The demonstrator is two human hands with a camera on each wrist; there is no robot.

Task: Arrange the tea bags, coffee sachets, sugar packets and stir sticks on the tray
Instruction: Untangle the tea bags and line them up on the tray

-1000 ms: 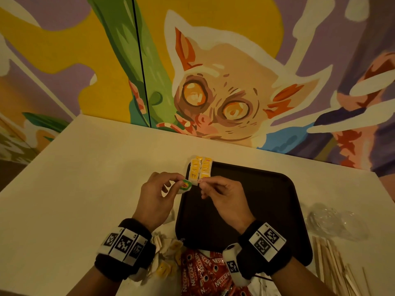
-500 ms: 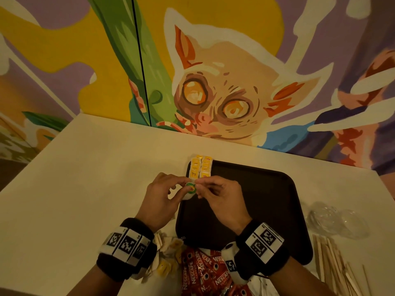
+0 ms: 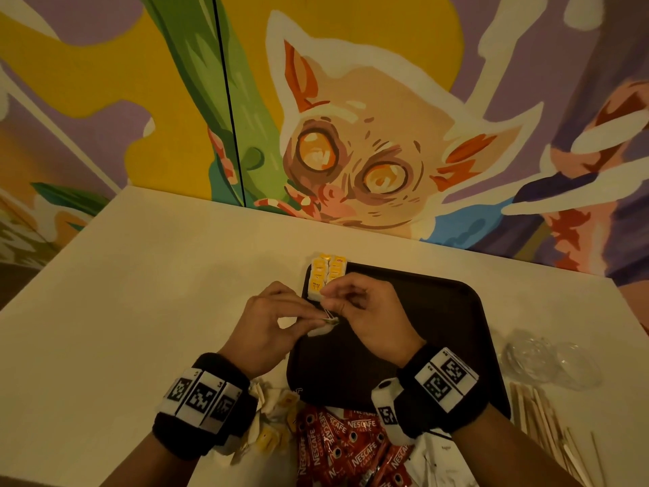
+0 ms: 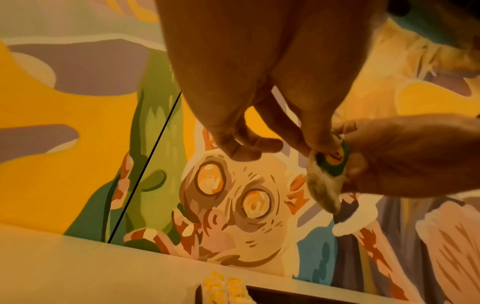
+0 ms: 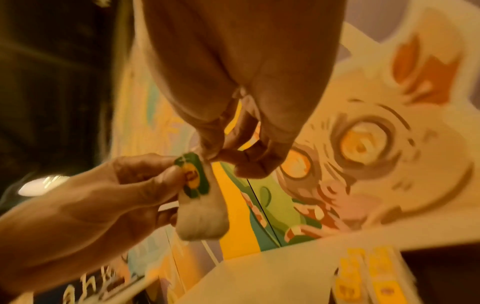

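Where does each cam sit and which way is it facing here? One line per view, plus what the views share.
Head: worn on the head, looks forward and down at the table, dark tray and mural wall; shows both forearms, wristbands, left hand and right hand.
Left wrist: looks along the left hand toward the mural; shows its fingers and the right hand pinching the tea bag.
Right wrist: looks along the right hand; shows the left hand holding the green-tagged tea bag.
Shared: all three show the tea bag, the mural, and the yellow tea bag rows on the tray.
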